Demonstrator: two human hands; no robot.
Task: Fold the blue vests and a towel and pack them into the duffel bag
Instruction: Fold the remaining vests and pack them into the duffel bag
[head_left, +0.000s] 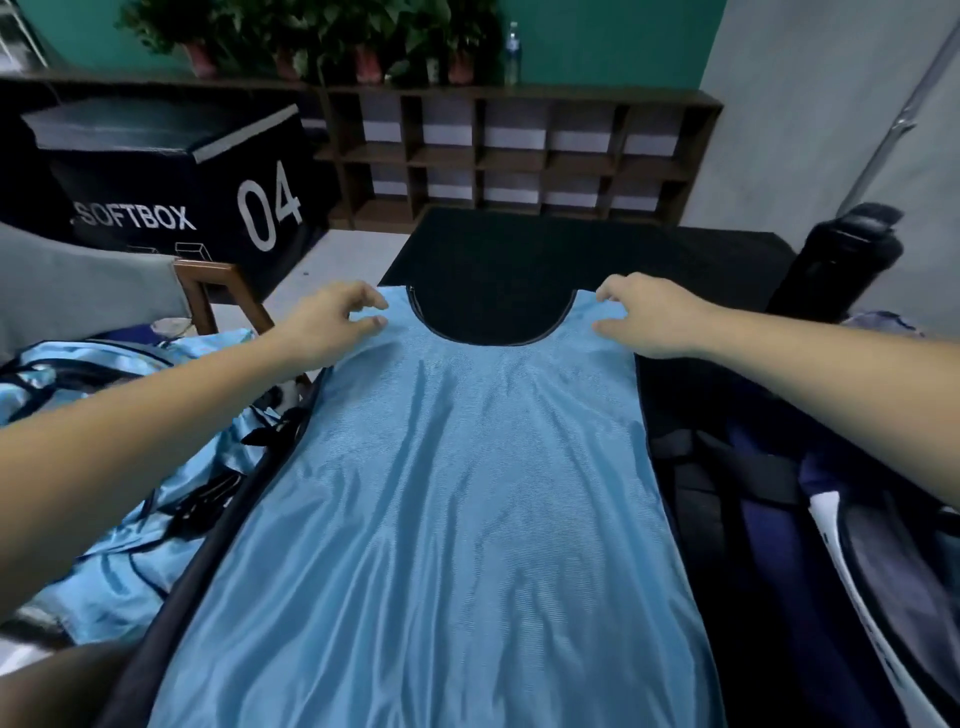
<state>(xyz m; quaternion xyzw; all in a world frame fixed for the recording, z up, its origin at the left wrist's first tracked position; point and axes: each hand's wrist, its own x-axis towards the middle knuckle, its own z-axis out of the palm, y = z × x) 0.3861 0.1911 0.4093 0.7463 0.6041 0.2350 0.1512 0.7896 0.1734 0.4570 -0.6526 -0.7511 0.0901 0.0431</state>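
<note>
Early stage. One blue vest (467, 493) lies flat and unfolded on the dark table (519, 249), with its neck opening away from the person. A heap of further vests (104, 415) waits unfolded at the left, and the duffel bag (763, 545) sits at the right (whether anything is packed in it cannot be told). No towel can be picked out. With both arms stretched forward, the left hand (332, 325) and right hand (644, 317) each curl thumb and fingers onto a shoulder strap and pinch it, seemingly ready for the first fold.
</note>
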